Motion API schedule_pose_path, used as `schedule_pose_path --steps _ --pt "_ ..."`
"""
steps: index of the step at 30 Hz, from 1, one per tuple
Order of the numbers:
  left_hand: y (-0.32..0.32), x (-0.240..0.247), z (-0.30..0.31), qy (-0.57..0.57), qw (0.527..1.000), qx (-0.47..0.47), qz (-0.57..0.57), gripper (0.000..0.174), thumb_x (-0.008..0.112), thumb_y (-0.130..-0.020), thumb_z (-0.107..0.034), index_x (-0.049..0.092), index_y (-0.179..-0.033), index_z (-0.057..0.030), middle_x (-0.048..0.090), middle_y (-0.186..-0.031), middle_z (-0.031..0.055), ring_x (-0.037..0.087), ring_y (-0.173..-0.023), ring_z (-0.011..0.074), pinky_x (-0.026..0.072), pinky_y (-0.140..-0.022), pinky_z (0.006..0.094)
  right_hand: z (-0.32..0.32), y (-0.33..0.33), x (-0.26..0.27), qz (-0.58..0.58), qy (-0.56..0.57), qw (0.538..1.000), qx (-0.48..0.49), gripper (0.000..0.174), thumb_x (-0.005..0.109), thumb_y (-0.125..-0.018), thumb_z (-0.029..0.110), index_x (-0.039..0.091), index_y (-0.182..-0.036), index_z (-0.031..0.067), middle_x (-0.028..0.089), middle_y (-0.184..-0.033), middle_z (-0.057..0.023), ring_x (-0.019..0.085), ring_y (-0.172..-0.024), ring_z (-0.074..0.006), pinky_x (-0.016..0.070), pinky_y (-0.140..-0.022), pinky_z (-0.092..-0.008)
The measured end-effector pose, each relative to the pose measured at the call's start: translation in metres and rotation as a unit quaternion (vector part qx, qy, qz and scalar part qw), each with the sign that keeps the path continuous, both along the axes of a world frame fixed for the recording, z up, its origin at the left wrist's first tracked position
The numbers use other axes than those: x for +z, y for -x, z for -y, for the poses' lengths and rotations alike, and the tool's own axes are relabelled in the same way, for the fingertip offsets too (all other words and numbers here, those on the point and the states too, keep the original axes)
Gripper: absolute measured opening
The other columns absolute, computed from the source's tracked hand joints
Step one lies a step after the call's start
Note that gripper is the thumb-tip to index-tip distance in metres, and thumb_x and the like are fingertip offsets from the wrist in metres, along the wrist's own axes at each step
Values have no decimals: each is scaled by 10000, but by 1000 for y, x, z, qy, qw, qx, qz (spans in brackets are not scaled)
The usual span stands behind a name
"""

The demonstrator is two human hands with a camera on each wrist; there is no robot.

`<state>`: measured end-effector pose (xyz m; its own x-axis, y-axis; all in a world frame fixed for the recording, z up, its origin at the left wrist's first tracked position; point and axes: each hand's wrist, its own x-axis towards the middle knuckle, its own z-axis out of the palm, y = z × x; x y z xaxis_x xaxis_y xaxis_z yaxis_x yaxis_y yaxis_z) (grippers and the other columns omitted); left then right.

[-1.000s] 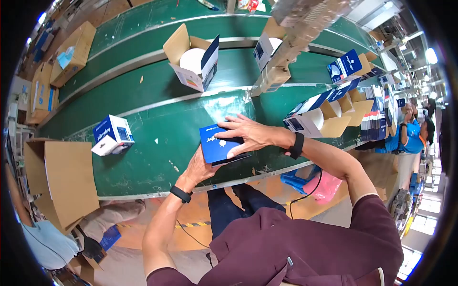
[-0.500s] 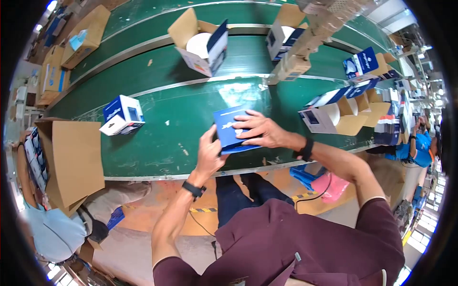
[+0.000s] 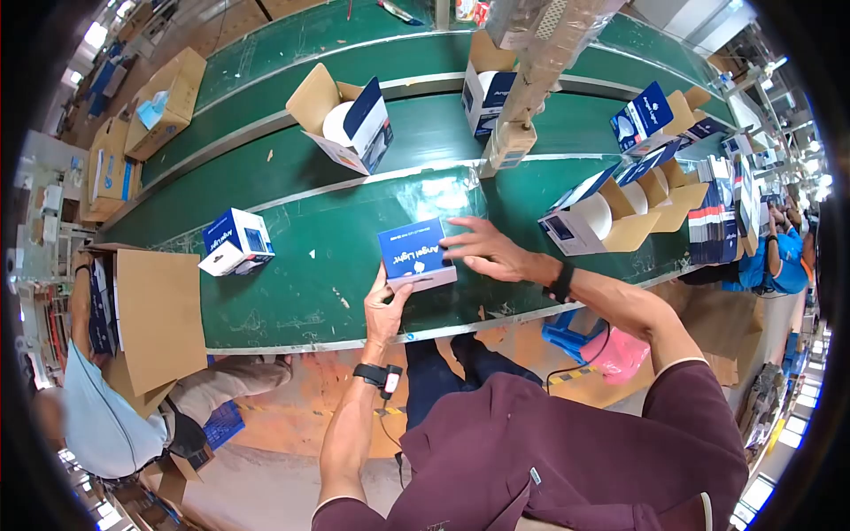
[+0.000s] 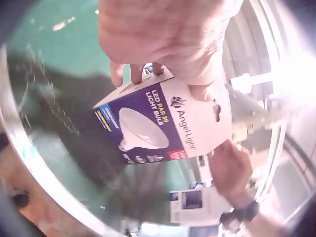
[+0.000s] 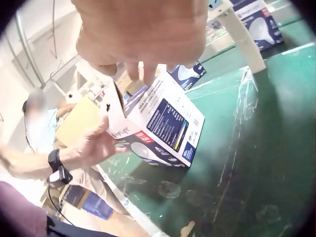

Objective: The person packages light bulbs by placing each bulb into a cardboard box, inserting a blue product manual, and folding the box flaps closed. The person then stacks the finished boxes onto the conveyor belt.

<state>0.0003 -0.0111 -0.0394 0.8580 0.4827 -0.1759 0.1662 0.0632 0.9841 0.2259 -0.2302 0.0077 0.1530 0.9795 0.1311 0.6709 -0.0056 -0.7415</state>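
A blue and white light bulb box is held over the green work surface near its front edge. My left hand grips its lower left side, thumb on the white end panel. In the left wrist view the box shows a bulb picture and a hang hole. My right hand touches the box's right edge with extended fingers. The right wrist view shows that hand above the box, with the left hand at its white end.
A closed box stands to the left. Open boxes with white bulbs stand beyond and at right. Flat cartons are stacked far right. A post rises behind; a large carton is left, beside a person.
The box has turned so that its white end panel faces the front. My right hand has slid from its top to its right edge, while my left still holds the lower left.
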Motion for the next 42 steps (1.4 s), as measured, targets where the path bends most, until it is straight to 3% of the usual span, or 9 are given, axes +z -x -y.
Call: schedule_pose_path --steps 4,8,13,21,29,31,34,38,42 --pt "2 -12 21 47 997 63 21 457 770 -967 -98 652 -1365 94 459 -1622 229 525 -1417 271 420 -1171 384 -20 47 -2 -165 28 944 -285 997 811 -906 395 277 -1641 -13 382 -1635 -278 350 -1543 -353 274 -1273 -441" --pt "-5 -9 23 101 989 98 51 821 679 -1029 -155 195 -1672 6 384 -1645 263 490 -1443 334 416 -1171 459 -49 74 -29 -386 41 843 -373 774 725 -1009 355 404 -1589 -45 614 -1465 -211 595 -1293 -223 471 -1087 -342" --pt "-81 49 23 -544 823 53 -154 690 533 -1073 -405 365 -1620 -18 280 -1689 291 270 -1551 474 276 -1241 574 -51 81 -28 -342 35 854 -390 677 693 -1036 319 459 -1566 -30 660 -1427 -162 590 -1256 -140 477 -1068 -319" --pt "-94 24 -18 -627 752 -45 -197 583 476 -1090 -378 448 -1594 -86 258 -1713 251 208 -1584 463 196 -1251 620 -93 94 -54 -513 -95 738 -427 732 816 -950 245 496 -1553 -21 704 -1079 -41 576 -860 -54 518 -741 -247" --pt "-56 15 -122 -596 762 54 -247 700 526 -1044 -485 443 -1592 -57 335 -1694 218 247 -1576 446 98 -1267 655 -206 74 -62 -757 45 567 -322 706 649 -1054 422 430 -1584 10 496 -1569 -160 606 -1308 -329 552 -1045 -495" --pt "-60 19 -147 -625 728 101 -262 714 544 -1034 -491 452 -1581 -42 354 -1680 231 274 -1562 454 111 -1265 655 -227 52 -62 -475 -46 778 -409 648 702 -1029 310 464 -1558 21 503 -1558 -173 608 -1305 -335 558 -1041 -448" --pt "-67 10 -191 -624 710 132 -301 709 513 -1058 -499 438 -1586 -32 349 -1675 253 283 -1553 460 143 -1274 603 -268 -18 41 -100 -215 898 -370 661 749 -899 117 518 -1515 66 525 -1512 -200 553 -1359 -387 502 -1086 -463" --pt "-68 9 -224 -633 704 115 -301 719 520 -1052 -501 432 -1581 -22 364 -1661 253 303 -1538 460 172 -1271 588 -326 -96 82 308 -121 920 -211 577 703 -726 -2 673 -1290 117 540 -1502 -178 367 -1502 -432 326 -1194 -601" --pt "-69 6 -264 -642 708 101 -277 708 536 -1041 -479 435 -1583 -34 362 -1660 251 311 -1532 455 200 -1263 587 -318 -124 80 384 115 912 -85 53 698 -782 123 706 -729 131 706 -811 -61 708 -936 -297 523 -883 -557"
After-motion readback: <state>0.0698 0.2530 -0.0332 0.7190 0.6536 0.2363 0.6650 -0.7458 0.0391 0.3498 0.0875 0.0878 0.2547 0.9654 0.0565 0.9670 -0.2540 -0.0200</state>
